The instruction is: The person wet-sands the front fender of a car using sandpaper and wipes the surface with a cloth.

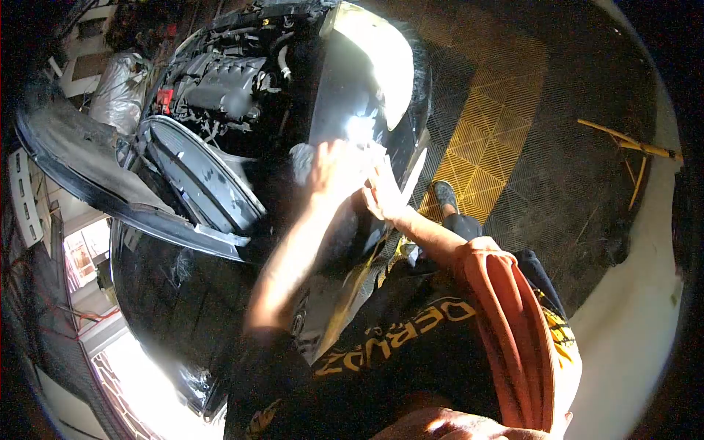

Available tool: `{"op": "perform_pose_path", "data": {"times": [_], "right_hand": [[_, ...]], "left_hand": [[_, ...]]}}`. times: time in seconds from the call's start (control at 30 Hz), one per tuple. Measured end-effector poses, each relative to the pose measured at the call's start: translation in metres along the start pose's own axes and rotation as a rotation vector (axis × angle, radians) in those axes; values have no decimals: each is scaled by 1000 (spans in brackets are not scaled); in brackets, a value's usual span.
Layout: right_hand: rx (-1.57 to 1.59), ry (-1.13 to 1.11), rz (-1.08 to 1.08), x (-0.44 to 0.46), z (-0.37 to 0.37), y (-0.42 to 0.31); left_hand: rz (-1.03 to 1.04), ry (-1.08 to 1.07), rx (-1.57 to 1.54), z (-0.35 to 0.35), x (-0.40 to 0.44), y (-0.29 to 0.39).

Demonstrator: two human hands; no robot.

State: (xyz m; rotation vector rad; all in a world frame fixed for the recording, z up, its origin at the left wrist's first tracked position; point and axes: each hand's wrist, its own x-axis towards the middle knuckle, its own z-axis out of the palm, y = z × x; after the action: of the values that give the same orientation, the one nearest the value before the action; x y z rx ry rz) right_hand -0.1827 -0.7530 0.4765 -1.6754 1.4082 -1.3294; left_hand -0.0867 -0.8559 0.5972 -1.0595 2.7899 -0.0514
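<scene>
My left hand (336,172) is at the lower end of a car's grey and white fender panel (345,92), its fingers washed out by glare. Just right of it is my right hand (383,194), with its fingers bent together close to the panel's edge. A small whitish piece (375,150) shows between the hands; I cannot make out what it is. Beside my left hand, a crumpled pale patch (301,163) lies against the dark bodywork. An orange cloth (506,323) hangs over my right shoulder.
The engine bay (227,84) lies open at the upper left, with a detached-looking dark bumper (139,194) and a headlight (205,176) below it. Yellow and dark floor tiles (488,117) extend to the right. A yellow metal stand (634,147) is at the far right.
</scene>
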Motion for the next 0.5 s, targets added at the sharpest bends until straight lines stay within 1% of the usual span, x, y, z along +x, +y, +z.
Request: {"op": "perform_pose_path", "data": {"times": [0.03, 0.07, 0.1, 0.17, 0.2, 0.23, 0.27, 0.3, 0.33, 0.37, 0.4, 0.43, 0.47, 0.5], "right_hand": [[71, -89, 30, -3, -1, 1], [105, -155, 59, -10, -3, 1], [65, -140, 57, -12, -1, -2], [32, -121, 63, -5, 5, -7], [-49, -52, 88, 14, 3, -5], [-133, 21, 110, 38, -2, 4], [-195, 94, 15, 68, -8, 21], [-131, 82, 98, 99, -18, 35], [-65, 65, 180, 115, -22, 46], [-63, 63, 179, 110, -22, 45], [-42, 84, 44, 96, -17, 43], [-23, 116, -94, 91, -14, 35], [-123, 66, -70, 82, -23, 3], [-130, 104, -51, 89, -19, 3]], "left_hand": [[-39, 90, 5, 9, 12, 3], [-59, 134, 9, 16, 20, 1], [-79, 177, 12, 23, 28, -1], [-164, 58, -51, 10, 49, -6], [-301, -35, -130, 4, 63, -13], [-336, 83, -227, -3, 67, -20], [-370, 201, -325, -8, 69, -29], [-500, 262, -373, -12, 67, -31], [-616, 242, -443, -25, 61, -30], [-527, 308, -303, -27, 49, -33], [-433, 366, -161, -24, 34, -34], [-421, 340, -200, -30, 17, -33], [-453, 336, -152, -17, 9, -39], [-404, 368, -157, -12, 6, -42]]}}
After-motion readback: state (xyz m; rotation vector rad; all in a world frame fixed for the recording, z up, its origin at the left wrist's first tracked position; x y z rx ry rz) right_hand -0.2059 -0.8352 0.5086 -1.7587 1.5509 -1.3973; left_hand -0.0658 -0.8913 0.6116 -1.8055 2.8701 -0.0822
